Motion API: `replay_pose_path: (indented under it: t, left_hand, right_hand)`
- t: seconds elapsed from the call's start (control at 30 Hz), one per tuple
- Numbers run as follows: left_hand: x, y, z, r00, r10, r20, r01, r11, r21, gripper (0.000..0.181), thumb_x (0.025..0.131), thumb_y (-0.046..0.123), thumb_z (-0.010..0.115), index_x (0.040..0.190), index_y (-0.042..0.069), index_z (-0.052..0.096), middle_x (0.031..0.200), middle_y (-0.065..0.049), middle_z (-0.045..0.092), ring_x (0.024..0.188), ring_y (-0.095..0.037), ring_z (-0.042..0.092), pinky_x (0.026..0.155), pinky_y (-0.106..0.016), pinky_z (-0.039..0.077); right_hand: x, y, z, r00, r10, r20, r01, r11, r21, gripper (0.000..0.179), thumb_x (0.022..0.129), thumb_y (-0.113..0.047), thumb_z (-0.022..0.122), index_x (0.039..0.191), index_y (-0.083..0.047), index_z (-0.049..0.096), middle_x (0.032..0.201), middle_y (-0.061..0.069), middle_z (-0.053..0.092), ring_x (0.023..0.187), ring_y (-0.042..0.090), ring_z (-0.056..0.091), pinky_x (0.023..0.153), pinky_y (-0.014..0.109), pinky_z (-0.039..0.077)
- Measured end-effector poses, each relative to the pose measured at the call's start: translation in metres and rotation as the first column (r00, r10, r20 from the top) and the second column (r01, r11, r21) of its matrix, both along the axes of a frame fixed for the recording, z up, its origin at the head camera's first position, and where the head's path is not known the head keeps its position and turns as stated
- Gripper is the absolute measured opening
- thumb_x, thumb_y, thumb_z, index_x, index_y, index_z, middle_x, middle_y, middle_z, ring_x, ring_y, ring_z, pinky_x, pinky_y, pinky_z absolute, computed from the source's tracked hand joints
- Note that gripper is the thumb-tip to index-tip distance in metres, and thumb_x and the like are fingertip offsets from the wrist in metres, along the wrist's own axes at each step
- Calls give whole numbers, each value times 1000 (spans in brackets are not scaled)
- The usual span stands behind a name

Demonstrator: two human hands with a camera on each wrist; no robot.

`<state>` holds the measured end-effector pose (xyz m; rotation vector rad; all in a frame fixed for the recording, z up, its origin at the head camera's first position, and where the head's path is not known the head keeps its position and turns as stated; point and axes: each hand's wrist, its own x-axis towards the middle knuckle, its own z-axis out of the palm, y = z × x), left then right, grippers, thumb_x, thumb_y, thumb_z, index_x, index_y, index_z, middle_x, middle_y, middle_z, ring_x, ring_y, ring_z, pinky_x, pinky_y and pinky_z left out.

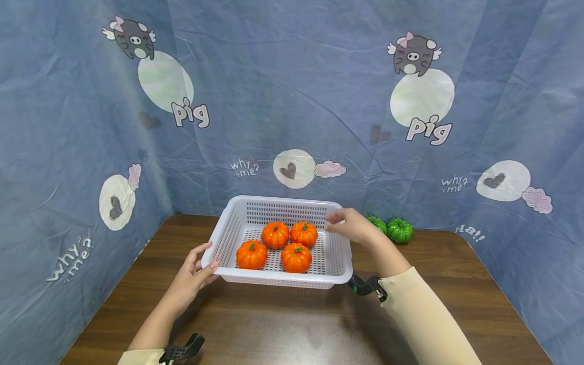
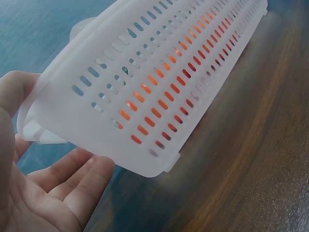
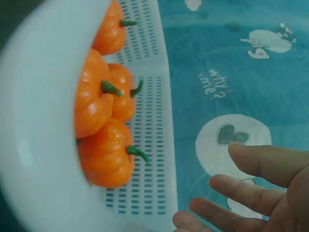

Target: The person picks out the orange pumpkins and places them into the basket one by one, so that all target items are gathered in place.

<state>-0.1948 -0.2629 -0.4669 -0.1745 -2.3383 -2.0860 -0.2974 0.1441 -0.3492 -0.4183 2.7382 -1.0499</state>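
A white perforated plastic basket (image 1: 278, 278) holds several small orange pumpkins (image 1: 252, 254) with green stems. My left hand (image 1: 193, 271) grips its near-left corner. In the left wrist view, the thumb lies over the basket rim (image 2: 36, 89) and the fingers (image 2: 89, 186) reach under the corner. Over the far-right rim is my right hand (image 1: 349, 226), fingers loosely extended and holding nothing. The right wrist view shows this hand's fingers spread beside the basket wall (image 3: 166, 121), with the orange pumpkins (image 3: 106, 154) inside to the left.
Two green pumpkins (image 1: 399, 230) sit on the wooden table (image 1: 283, 324) behind the right forearm, one partly hidden by it. A blue printed cloth (image 1: 292, 101) hangs at the back and both sides. Each wrist wears a black camera mount (image 1: 182, 349).
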Motion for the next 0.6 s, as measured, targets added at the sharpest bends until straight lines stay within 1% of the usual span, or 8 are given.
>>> replay_pose_path:
  t: [0.17, 0.37, 0.5, 0.6]
  left_hand:
    - [1, 0, 1, 1000, 3, 2, -3, 1000, -5, 67, 101, 16, 61, 155, 12, 20, 143, -34, 40, 104, -6, 63, 94, -33, 54]
    - [0, 0, 0, 1000, 8, 5, -8, 1000, -10, 67, 101, 15, 61, 155, 13, 21, 143, -32, 40, 104, -6, 63, 94, -32, 55]
    - [0, 1, 1, 1000, 5, 2, -5, 1000, -9, 67, 101, 15, 60, 155, 12, 21, 142, -33, 40, 104, -6, 63, 93, -31, 55]
    - [1, 1, 1, 1000, 8, -2, -8, 1000, -8, 67, 101, 15, 61, 155, 12, 21, 142, -33, 41, 103, -5, 63, 94, -32, 55]
  right_hand:
    - [11, 11, 0, 999, 11, -31, -12, 1000, -19, 41, 94, -24, 68, 126, 1, 65, 123, 20, 65, 119, 37, 57, 99, 52, 51]
    - [23, 24, -2, 998, -11, -66, 6, 998, -66, 40, 96, -23, 66, 127, 2, 64, 125, 21, 64, 118, 38, 59, 97, 51, 52]
    - [32, 32, -5, 994, -34, -100, 23, 994, -104, 35, 96, -20, 66, 123, 3, 65, 117, 18, 67, 108, 33, 64, 90, 46, 56]
    - [39, 38, -5, 992, -56, -115, 41, 991, -129, 33, 96, -19, 67, 121, 3, 66, 113, 15, 69, 101, 29, 66, 85, 43, 58]
